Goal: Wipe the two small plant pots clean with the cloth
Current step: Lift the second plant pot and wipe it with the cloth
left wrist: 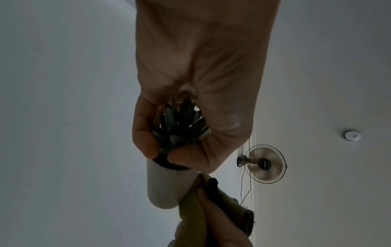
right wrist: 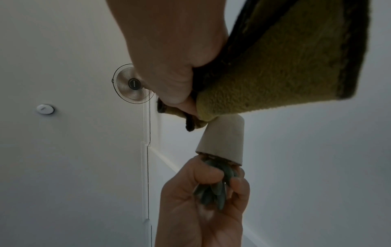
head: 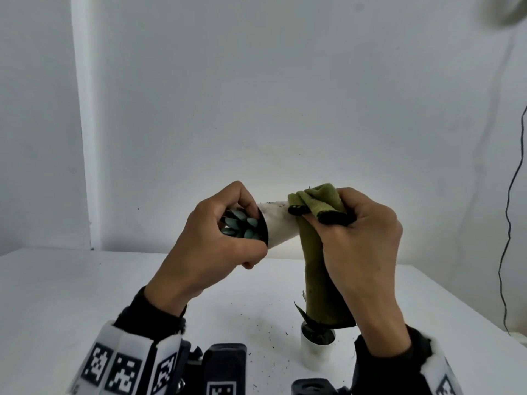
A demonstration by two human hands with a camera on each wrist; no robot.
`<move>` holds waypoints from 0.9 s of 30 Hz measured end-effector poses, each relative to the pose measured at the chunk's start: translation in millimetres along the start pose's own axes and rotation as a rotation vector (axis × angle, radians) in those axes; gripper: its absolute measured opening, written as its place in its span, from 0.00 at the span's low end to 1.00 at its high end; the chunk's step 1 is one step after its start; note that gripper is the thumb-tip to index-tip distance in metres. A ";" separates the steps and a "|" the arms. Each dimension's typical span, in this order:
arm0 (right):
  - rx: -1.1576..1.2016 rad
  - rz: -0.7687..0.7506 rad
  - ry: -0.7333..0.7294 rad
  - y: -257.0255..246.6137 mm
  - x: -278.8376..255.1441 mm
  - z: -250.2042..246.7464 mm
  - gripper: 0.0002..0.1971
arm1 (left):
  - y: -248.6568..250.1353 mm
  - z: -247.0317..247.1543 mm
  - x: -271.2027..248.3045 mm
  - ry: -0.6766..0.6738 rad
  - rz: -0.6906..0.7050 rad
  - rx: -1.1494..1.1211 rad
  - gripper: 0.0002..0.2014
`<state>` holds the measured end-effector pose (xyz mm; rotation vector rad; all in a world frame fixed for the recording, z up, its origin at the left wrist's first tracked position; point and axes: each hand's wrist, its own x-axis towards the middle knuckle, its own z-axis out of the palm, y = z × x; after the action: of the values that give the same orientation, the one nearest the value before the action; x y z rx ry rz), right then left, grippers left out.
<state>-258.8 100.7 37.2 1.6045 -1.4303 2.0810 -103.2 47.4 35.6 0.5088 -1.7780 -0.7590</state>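
My left hand (head: 225, 238) holds a small white pot (head: 278, 223) on its side in the air, fingers curled round its rim and the blue-green succulent (head: 239, 226) in it. In the left wrist view the pot (left wrist: 167, 185) points away from the palm (left wrist: 194, 75). My right hand (head: 362, 246) grips an olive-green cloth (head: 316, 260) with dark edging and presses it against the pot's base end. The cloth (right wrist: 281, 70) hangs down from that hand, and the pot (right wrist: 224, 138) shows below it. A second white pot (head: 316, 352) with a dark plant stands on the table under the hanging cloth.
The white table (head: 85, 280) carries scattered soil specks (head: 265, 329) near the standing pot. A black cable (head: 510, 223) runs down the right wall. A wall fan (left wrist: 264, 163) is mounted high up. Marker-covered wrist bands (head: 125, 366) and black camera mounts (head: 225, 366) sit at the bottom.
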 end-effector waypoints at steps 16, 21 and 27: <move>0.050 -0.020 -0.060 -4.5 -2.2 2.3 0.07 | -6.9 3.3 3.2 0.112 0.021 -0.085 0.14; 0.033 0.013 0.037 0.5 -1.7 5.7 0.05 | -7.6 1.3 1.5 0.022 0.016 -0.057 0.14; 0.319 0.263 0.149 1.8 4.9 -3.1 0.07 | -9.5 3.3 3.7 0.082 0.009 0.015 0.14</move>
<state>-264.1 100.1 40.2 1.3803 -1.3777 2.6318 -107.8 39.0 30.6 0.5341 -1.7102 -0.7094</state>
